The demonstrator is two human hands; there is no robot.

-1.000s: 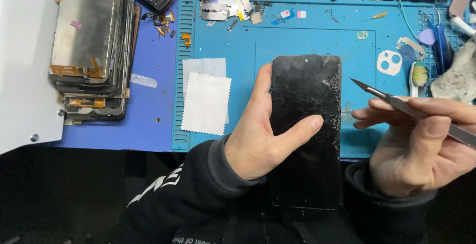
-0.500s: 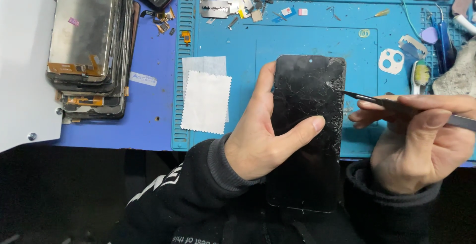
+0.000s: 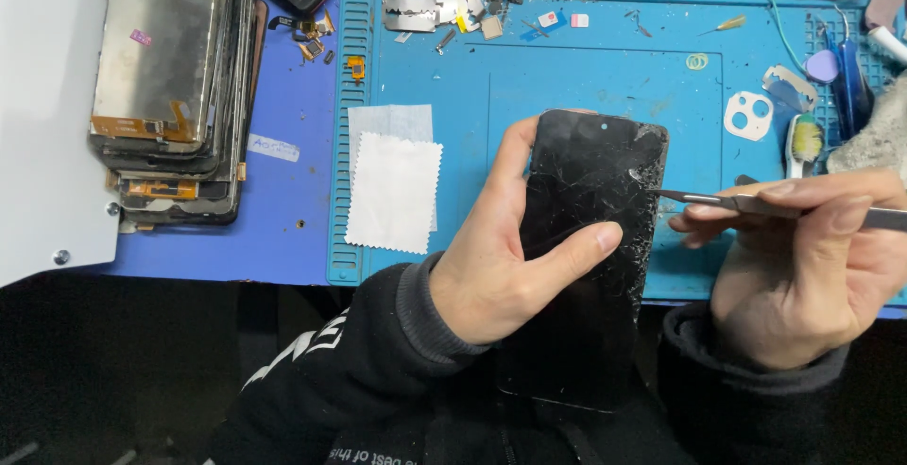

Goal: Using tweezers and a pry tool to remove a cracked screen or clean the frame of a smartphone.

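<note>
blade tip [image 3: 661, 194] now touches cracked phone [image 3: 590, 229] edge | white cloth [image 3: 394, 191] left

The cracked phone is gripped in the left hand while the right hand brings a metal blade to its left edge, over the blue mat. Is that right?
Not quite. The head view shows the blade meeting the phone at its right edge, near the upper corner, not the left. The rest holds: the left hand grips the cracked phone, the right hand holds the blade, over the blue mat.
</note>
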